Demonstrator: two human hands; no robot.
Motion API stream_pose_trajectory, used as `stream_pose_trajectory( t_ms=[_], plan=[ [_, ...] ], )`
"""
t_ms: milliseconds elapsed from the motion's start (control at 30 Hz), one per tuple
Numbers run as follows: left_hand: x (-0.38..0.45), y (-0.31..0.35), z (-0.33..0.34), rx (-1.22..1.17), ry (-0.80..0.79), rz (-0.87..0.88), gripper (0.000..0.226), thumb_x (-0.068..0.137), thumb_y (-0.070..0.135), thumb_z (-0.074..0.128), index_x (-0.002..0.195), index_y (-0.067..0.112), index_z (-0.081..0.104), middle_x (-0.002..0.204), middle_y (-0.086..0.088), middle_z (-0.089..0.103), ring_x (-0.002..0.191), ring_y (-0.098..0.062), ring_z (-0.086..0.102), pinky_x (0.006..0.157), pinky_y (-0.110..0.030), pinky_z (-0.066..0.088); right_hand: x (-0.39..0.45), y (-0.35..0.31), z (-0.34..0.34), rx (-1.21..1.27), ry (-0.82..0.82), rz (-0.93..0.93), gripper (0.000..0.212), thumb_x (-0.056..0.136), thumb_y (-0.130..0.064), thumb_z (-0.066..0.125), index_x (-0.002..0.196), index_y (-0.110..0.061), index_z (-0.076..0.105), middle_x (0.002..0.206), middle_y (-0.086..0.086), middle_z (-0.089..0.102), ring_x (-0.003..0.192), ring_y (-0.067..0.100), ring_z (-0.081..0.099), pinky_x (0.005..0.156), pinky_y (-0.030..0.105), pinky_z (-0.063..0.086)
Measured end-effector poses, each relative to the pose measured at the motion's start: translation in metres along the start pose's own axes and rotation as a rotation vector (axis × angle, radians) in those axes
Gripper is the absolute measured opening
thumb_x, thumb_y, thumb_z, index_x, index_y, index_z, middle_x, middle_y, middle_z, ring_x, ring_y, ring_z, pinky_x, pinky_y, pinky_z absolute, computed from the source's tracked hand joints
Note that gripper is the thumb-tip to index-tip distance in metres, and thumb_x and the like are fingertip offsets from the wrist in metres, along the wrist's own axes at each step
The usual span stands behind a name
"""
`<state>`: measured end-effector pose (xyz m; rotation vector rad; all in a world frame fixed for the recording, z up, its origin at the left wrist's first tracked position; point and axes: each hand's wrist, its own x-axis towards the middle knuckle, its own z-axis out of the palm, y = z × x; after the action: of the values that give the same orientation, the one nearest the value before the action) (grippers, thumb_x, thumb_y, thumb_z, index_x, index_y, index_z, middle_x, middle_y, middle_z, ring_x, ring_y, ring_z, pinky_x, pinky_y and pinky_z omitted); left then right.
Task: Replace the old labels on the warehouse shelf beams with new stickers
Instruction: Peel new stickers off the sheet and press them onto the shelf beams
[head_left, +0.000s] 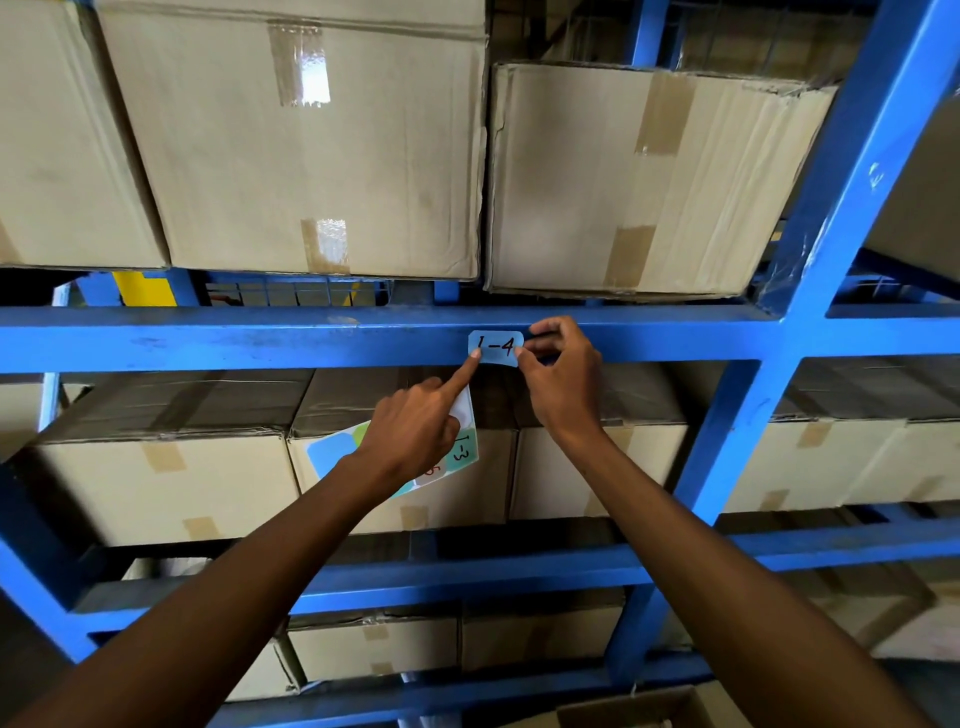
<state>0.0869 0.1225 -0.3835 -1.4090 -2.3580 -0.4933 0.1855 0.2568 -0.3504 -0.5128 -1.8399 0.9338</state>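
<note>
While the thin, floppy sticker (496, 347) is pressed onto the beam (260, 338) by the left hand (415, 426), which also holds a sticker sheet (462, 452), its right edge, the best grip, is pinched by the right hand (561, 374).

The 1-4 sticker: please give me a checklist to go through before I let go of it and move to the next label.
1. 1-4 sticker lies on the beam face: ok.
2. Sticker is level with the beam: ok; bottom edge hangs slightly below.
3. Left hand index finger presses lower left corner: ok.
4. Right hand pinches right edge, so that side is not yet pressed flat: not ok.
5. Old label removed underneath: cannot tell.
6. Sticker sheet is in the left hand: ok.
</note>
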Motion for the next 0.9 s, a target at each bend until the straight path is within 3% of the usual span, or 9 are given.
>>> stream_pose_trajectory(
  t_ms=[200, 367, 533, 667, 733, 800, 900],
  plan=[
    [0.0, 0.001, 0.001, 0.008, -0.002, -0.002, 0.08, 0.092, 0.028, 0.048, 0.148, 0.032, -0.009, 0.109, -0.014, 0.061, 0.086, -0.026, 0.062, 0.066, -0.033, 0.049, 0.0, 0.001, 0.003, -0.035, 0.025, -0.019, 0.023, 0.081, -0.009, 0.068, 0.1, -0.015, 0.056, 0.091, -0.002, 0.065, 0.08, 0.001, 0.059, 0.061, 0.006, 0.045],
    [0.0, 0.0, 0.002, 0.015, 0.004, 0.003, 0.081, 0.091, 0.027, 0.049, 0.148, 0.033, -0.009, 0.109, -0.013, 0.061, 0.086, -0.027, 0.062, 0.065, -0.034, 0.048, 0.001, 0.0, 0.004, -0.069, 0.04, -0.015, 0.024, 0.081, -0.011, 0.068, 0.1, -0.015, 0.055, 0.091, 0.001, 0.067, 0.087, 0.01, 0.063, 0.062, 0.007, 0.042],
    [0.0, -0.002, 0.003, 0.019, 0.013, 0.021, 0.081, 0.092, 0.027, 0.048, 0.148, 0.032, -0.009, 0.108, -0.013, 0.061, 0.085, -0.025, 0.062, 0.065, -0.033, 0.048, 0.003, 0.001, -0.001, -0.105, 0.042, 0.0, 0.027, 0.079, -0.016, 0.071, 0.1, -0.014, 0.055, 0.079, -0.008, 0.059, 0.077, 0.009, 0.061, 0.061, 0.012, 0.044],
    [0.001, -0.005, 0.002, 0.026, 0.015, 0.026, 0.081, 0.091, 0.028, 0.049, 0.147, 0.034, -0.01, 0.107, -0.013, 0.061, 0.087, -0.026, 0.063, 0.064, -0.032, 0.047, 0.005, 0.004, -0.008, -0.141, 0.018, 0.002, 0.024, 0.079, -0.017, 0.07, 0.098, -0.013, 0.055, 0.083, -0.001, 0.062, 0.08, 0.013, 0.061, 0.07, 0.029, 0.054],
    [0.0, -0.008, 0.0, 0.042, 0.013, 0.021, 0.082, 0.091, 0.029, 0.049, 0.147, 0.035, -0.011, 0.107, -0.012, 0.061, 0.087, -0.025, 0.064, 0.061, -0.03, 0.045, 0.004, 0.005, -0.01, -0.245, 0.032, -0.124, 0.02, 0.08, -0.013, 0.069, 0.097, -0.011, 0.058, 0.091, 0.006, 0.064, 0.089, 0.019, 0.059, 0.076, 0.036, 0.054],
    [-0.001, -0.012, -0.001, 0.065, 0.01, 0.026, 0.083, 0.091, 0.029, 0.049, 0.146, 0.038, -0.013, 0.106, -0.011, 0.061, 0.087, -0.025, 0.065, 0.059, -0.03, 0.046, 0.003, 0.008, -0.011, -0.461, 0.054, -0.424, 0.023, 0.079, -0.01, 0.068, 0.101, -0.008, 0.062, 0.1, 0.013, 0.064, 0.096, 0.028, 0.059, 0.08, 0.04, 0.053],
    [-0.004, -0.016, -0.004, 0.1, -0.014, 0.038, 0.085, 0.091, 0.029, 0.049, 0.143, 0.04, -0.017, 0.108, -0.012, 0.06, 0.088, -0.026, 0.065, 0.063, -0.036, 0.053, 0.002, 0.019, -0.006, -0.856, -0.054, -0.83, 0.048, 0.076, -0.015, 0.07, 0.122, -0.01, 0.057, 0.13, 0.019, 0.056, 0.119, 0.037, 0.054, 0.097, 0.045, 0.044]
  ],
)
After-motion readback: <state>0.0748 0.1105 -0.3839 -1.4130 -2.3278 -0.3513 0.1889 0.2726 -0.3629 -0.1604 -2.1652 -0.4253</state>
